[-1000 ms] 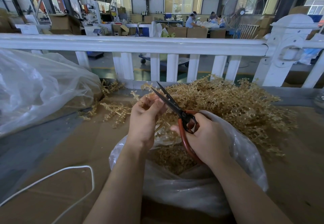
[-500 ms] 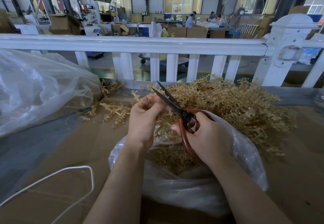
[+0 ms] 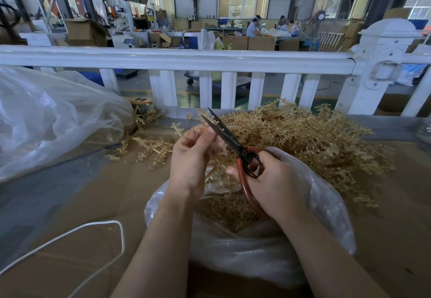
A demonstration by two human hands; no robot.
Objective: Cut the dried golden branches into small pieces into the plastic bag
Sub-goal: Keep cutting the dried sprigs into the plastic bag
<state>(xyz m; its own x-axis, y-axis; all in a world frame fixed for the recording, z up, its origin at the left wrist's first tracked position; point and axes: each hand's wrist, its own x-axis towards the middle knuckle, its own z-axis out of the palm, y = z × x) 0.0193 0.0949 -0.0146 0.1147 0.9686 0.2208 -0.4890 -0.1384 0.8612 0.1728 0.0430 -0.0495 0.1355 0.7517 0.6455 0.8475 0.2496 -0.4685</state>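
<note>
We are holding a sprig of the golden branches above the open mouth of the plastic bag, so that whatever we snip is falling straight in; a layer of small cut pieces is already lying inside the bag. The uncut heap is sitting on the tabletop just behind the bag, near enough, we judge, for us to be reaching it without shifting.

Our left hand is closing around the sprig, thumb and fingertips pinching its stem over the bag's far rim, with the wrist bent upward and the forearm coming up from the bag's near left side. Our right hand is gripping the scissors by their red handles above the bag's middle, fingers threaded through the loops. The dark blades are standing slightly apart and pointing away from the bag toward the white railing, passing right beside the left fingers, so we are judging a cut to be about to come. A second, clear bag is lying well to the left of ours, and a white cord is curling on the tabletop beside it.
</note>
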